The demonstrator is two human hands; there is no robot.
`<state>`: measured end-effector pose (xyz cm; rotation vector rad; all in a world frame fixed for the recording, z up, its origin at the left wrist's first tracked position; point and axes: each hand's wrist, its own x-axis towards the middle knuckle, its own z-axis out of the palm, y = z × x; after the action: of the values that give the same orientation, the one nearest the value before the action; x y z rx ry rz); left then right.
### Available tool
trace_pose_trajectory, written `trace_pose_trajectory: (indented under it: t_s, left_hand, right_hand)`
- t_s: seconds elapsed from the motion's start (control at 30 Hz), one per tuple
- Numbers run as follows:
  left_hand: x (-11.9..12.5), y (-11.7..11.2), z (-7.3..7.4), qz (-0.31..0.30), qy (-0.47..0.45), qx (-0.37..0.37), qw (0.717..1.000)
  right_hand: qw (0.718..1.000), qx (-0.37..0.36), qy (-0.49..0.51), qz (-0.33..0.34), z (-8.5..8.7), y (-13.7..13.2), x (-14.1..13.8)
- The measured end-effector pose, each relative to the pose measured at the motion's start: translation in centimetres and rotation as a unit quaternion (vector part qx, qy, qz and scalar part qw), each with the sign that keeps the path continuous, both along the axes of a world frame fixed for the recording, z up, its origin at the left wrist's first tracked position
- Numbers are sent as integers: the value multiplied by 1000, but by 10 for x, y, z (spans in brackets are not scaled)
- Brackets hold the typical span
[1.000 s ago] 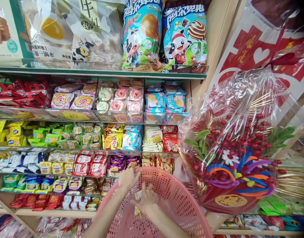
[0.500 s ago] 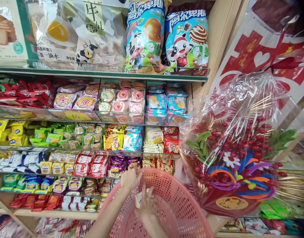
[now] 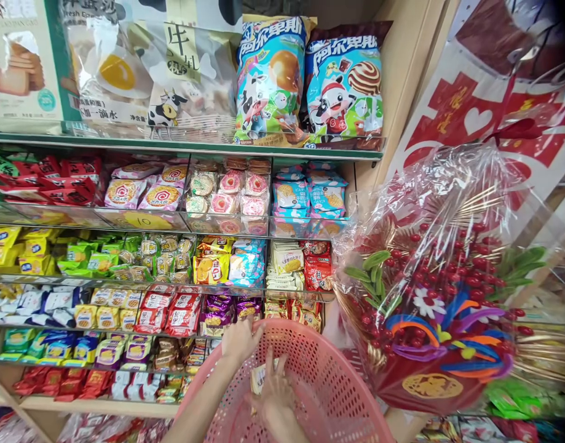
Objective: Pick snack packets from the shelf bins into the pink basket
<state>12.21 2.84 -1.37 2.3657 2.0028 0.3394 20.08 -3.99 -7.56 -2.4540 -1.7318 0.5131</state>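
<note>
My left hand (image 3: 240, 339) is closed over the far left rim of a pink perforated plastic basket (image 3: 335, 360), with the thumb on the inner side. Inside the basket, my right hand (image 3: 276, 394) reaches down with its fingers spread. A small pale wrapped packet (image 3: 258, 379) with dark print lies by those fingers, partly covered by them. Whether the fingertips touch it I cannot tell. The basket's lower part is hidden by my forearms and the picture's bottom edge.
Shelves of small wrapped snacks (image 3: 169, 314) rise in front, with large snack bags (image 3: 270, 80) on the top shelf (image 3: 181, 146). A cellophane-wrapped decoration with red berries (image 3: 448, 295) hangs close at the right. Bagged goods (image 3: 120, 427) lie below the shelves.
The view has tilted slightly, so the shelves sit a little lower. My right hand's fingers are spread further upward beside the packet. My left hand stays on the rim.
</note>
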Motion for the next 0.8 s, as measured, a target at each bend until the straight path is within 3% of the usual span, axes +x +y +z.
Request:
trace_pose_trajectory:
  t_s: [0.13, 0.3, 0.4, 0.47, 0.6, 0.8]
  left_hand:
    - [-3, 1, -1, 2, -4, 0, 1000]
    - [-7, 3, -5, 0, -5, -1, 1000]
    - [-9, 4, -6, 6, 0, 3, 1000]
    - [-10, 3, -6, 8, -1, 2, 1000]
    - [-14, 2, -3, 15, -10, 0, 1000]
    - [-19, -1, 0, 23, -15, -5, 1000]
  right_hand:
    - [999, 30, -2, 35, 28, -4, 9]
    - [983, 135, -37, 116, 104, -5, 35]
    - [943, 275, -132, 135, 149, 12, 56]
    - [914, 335, -173, 150, 170, 30, 70]
    - [871, 398, -224, 181, 192, 66, 91]
    - [842, 427, -273, 186, 196, 94, 104]
